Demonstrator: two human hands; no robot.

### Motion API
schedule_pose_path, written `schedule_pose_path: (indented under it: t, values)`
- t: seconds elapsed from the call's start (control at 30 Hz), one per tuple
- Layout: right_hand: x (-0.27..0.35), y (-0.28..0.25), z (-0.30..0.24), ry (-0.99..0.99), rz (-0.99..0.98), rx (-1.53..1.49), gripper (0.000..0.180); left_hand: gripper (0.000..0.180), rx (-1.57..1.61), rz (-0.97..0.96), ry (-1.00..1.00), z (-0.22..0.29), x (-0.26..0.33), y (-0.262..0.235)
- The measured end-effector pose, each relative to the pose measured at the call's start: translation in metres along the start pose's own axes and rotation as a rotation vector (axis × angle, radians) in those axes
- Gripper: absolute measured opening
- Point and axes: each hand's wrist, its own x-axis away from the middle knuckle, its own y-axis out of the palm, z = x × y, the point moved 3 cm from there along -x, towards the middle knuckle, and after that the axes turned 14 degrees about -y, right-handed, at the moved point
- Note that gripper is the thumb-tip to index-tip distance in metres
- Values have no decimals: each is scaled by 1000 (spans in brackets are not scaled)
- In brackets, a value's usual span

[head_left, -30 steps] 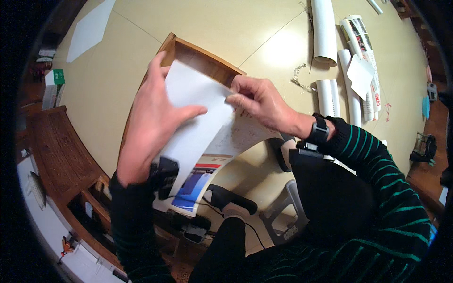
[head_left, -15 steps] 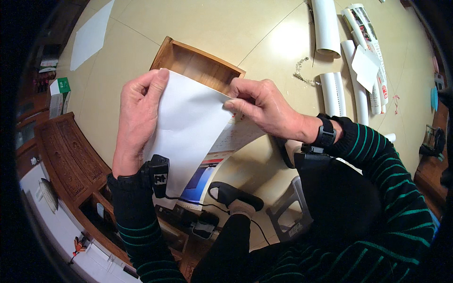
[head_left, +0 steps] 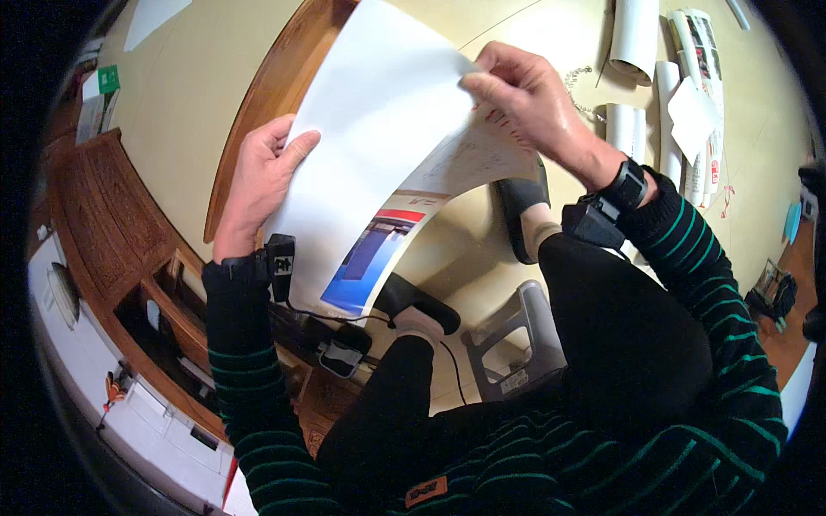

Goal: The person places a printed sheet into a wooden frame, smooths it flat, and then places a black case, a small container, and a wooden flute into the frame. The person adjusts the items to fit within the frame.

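One paper sheet [head_left: 370,129] between left hand [head_left: 260,176] and right hand [head_left: 540,105], edges in their closed pinch

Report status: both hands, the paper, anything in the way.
Left hand gripping paper by left edge; right hand pinching upper right. Paper curved, white side showing, colour picture at lower right. Wooden drawer partly hidden behind paper; no obstruction seen at hands.

carved brown wooden cabinet [head_left: 107,206] | green-and-white box [head_left: 96,103] near it | grey plastic stool [head_left: 540,322] | white paper roll [head_left: 635,39] on beige floor [head_left: 172,129]
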Motion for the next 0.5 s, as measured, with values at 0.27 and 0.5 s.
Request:
schedule_pose_path:
  t: [0.27, 0.5]
  values:
    - [6, -51, 53, 287, 65, 64, 19, 37, -325, 60, -273, -128, 28, -36]
    - [24, -68, 98, 475, 58, -85, 16, 35, -167, 98, -482, -228, 68, -82]
